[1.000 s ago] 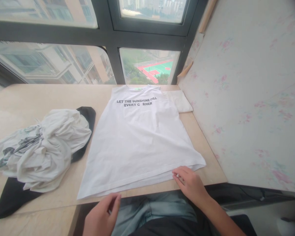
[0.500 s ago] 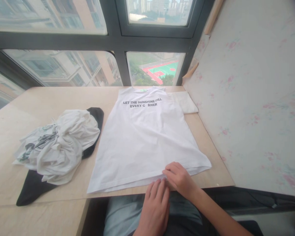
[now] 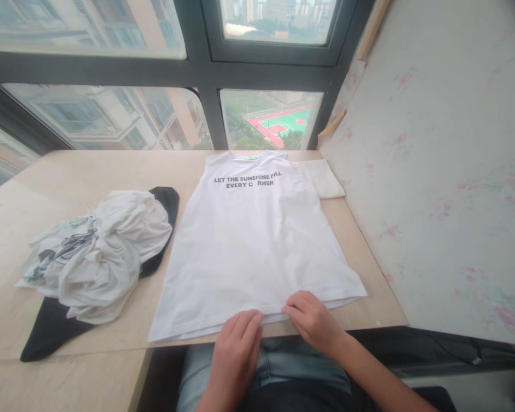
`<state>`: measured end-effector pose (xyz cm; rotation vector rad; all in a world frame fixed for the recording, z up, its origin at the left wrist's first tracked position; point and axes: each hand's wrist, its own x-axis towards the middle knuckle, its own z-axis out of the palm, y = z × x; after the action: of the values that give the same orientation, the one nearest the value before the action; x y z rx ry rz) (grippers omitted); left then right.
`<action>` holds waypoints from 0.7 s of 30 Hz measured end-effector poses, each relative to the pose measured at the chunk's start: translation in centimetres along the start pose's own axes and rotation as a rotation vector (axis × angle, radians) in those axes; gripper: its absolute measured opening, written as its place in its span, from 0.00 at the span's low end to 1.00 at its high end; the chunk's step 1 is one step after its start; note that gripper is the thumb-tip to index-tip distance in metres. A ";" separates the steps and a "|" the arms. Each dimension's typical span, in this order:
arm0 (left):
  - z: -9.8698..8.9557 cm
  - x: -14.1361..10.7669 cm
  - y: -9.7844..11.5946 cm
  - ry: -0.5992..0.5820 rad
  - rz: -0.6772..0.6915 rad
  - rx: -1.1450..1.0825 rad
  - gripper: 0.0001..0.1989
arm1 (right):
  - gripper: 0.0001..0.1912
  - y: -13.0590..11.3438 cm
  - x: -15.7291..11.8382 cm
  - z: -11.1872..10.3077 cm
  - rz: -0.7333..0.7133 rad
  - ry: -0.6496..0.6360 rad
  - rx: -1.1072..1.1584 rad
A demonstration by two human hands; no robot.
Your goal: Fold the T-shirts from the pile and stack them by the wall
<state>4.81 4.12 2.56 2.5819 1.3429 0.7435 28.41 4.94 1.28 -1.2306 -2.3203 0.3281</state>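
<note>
A white sleeveless shirt [image 3: 240, 246] lies spread flat, its neck toward the window and its hem toward me. Dark lettering runs across its chest. My left hand [image 3: 238, 346] is at the middle of the hem, fingers together and curled over the edge; the thumb is hidden. Just right of it, my right hand [image 3: 312, 320] pinches the same hem between thumb and fingers. Below the front hem, a strip of the back layer shows.
Left of the shirt, a crumpled white printed garment [image 3: 111, 252] lies on a black cloth [image 3: 54, 329]. A folded white cloth [image 3: 326, 178] sits by the flowered wall [image 3: 446, 171], partly under the shirt. The wooden tabletop [image 3: 81, 171] meets the window frame [image 3: 206, 74] at the back.
My left hand has moved left along the hem, away from the right hand, and its fingers have curled in. The right hand stays on the hem, and the shirt's wrinkles look smoother.
</note>
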 end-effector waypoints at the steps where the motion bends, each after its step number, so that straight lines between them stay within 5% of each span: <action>1: -0.2 0.0 -1.2 -0.013 0.007 0.063 0.13 | 0.10 0.0 0.0 -0.1 0.005 -0.016 0.006; 8: -1.7 0.0 -5.2 -0.127 0.196 0.244 0.20 | 0.14 1.5 -0.9 -1.3 0.024 0.084 -0.028; 15: -3.1 -1.6 -7.6 -0.081 0.124 0.239 0.11 | 0.19 5.5 -5.2 -3.8 0.137 0.093 -0.219; 21: -4.1 -3.7 -10.4 -0.053 0.155 0.326 0.16 | 0.17 8.3 -7.8 -5.8 0.177 0.130 -0.366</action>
<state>-6.56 6.92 1.24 2.9629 1.3582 0.5075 41.00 3.13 0.27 -1.5844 -2.2259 -0.1244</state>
